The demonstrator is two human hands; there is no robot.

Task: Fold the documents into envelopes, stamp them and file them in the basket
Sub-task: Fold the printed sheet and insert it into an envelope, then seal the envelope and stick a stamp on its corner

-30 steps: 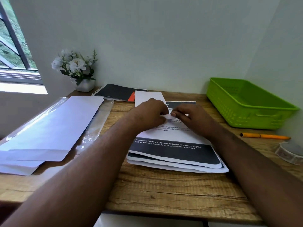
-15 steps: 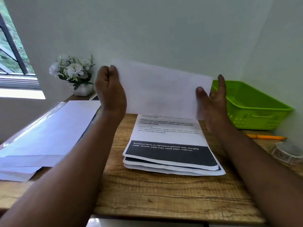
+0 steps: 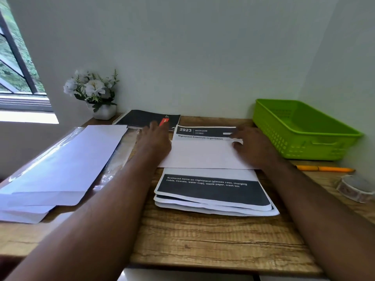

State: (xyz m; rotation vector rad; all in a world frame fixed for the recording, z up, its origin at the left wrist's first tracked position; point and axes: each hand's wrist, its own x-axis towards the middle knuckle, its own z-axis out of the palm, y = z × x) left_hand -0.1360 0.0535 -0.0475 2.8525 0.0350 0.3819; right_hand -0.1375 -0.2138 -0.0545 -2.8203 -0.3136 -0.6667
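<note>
Both hands press flat on a folded white sheet (image 3: 203, 154) atop the document stack (image 3: 213, 191) on the tabletop (image 3: 203, 240): left hand (image 3: 156, 142) at its left edge, right hand (image 3: 251, 147) at its right, fingers apparently outstretched, though blurred. Its blank back faces up, a printed header showing beyond the fold.

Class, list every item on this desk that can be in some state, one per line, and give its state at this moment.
Top document: lower part folded up, header showing.
Document stack: flat, unfolded.
Envelopes: lying flat, one flap open.
Green basket: nothing visible inside.
Notebook: closed.
Orange pen: lying on the desk.
Left hand: flat beside the fold.
Right hand: pressing the fold.
</note>
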